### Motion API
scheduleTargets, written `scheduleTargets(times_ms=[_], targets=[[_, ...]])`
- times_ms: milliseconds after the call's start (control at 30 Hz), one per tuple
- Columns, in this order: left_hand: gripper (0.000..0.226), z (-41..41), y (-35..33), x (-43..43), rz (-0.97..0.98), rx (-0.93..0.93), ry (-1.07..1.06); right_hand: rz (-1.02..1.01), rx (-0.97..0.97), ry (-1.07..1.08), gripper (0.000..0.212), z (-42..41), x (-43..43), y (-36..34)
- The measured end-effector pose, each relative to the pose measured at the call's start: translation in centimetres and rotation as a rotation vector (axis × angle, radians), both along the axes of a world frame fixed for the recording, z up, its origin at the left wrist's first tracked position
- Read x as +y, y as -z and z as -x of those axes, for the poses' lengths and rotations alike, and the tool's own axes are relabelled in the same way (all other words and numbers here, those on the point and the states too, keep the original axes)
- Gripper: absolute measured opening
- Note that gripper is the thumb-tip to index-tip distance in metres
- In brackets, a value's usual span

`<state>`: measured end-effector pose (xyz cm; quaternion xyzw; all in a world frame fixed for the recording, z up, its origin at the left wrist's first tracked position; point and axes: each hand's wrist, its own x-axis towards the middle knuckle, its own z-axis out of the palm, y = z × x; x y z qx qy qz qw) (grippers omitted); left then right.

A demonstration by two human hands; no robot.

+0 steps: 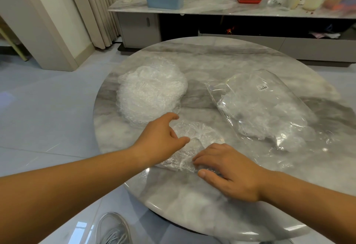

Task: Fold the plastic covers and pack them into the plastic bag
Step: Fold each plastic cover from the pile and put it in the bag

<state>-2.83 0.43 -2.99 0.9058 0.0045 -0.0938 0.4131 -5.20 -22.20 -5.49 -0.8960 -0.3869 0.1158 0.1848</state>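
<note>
**One cover down between both hands**

A single crinkled clear plastic cover [200, 137] lies flat near the front edge of the round grey marble tabletop [212, 209]. The left hand [159, 137] is over its left side, wide and relaxed, thumb spread out. The right hand [229, 170] is on the near edge, fingers bent down onto the plastic, thumb alongside; pinching or just pressing, I cannot tell. Behind the left hand sits a heaped white pile of crumpled plastic covers [150, 91]. Off to the right lies the clear plastic bag [262, 107], covers already inside, barcode sticker on top. A grey sneaker [113, 228] shows on the floor below.
</note>
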Motion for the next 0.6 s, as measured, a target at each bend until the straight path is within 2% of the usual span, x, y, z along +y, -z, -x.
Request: scheduleTargets(times_ms=[133, 233, 300, 367, 533, 600], targets=[[0.094, 0.5, -0.4, 0.2, 0.221, 0.262, 0.006, -0.159, 0.102, 0.127, 0.054, -0.2, 0.2, -0.3], [0.095, 0.6, 0.3, 0.7, 0.286, 0.312, -0.015, -0.294, 0.162, 0.332, 0.049, -1.0, 0.4, -0.7], [0.095, 0.5, 0.7, 0.8, 0.321, 0.324, -0.033, -0.303, 0.163, 0.427, 0.035, -1.8, 0.6, -0.8], [0.095, 0.5, 0.8, 0.8, 0.329, 0.338, -0.028, -0.275, 0.226, 0.476, 0.030, -2.6, 0.7, -0.7], [0.092, 0.5, 0.9, 0.8, 0.325, 0.349, 0.027, -0.236, 0.365, 0.552, 0.054, -4.3, 2.0, -0.4], [0.091, 0.6, 0.9, 0.8, 0.315, 0.353, 0.049, -0.274, 0.359, 0.584, 0.053, -4.7, 2.4, -0.6]])
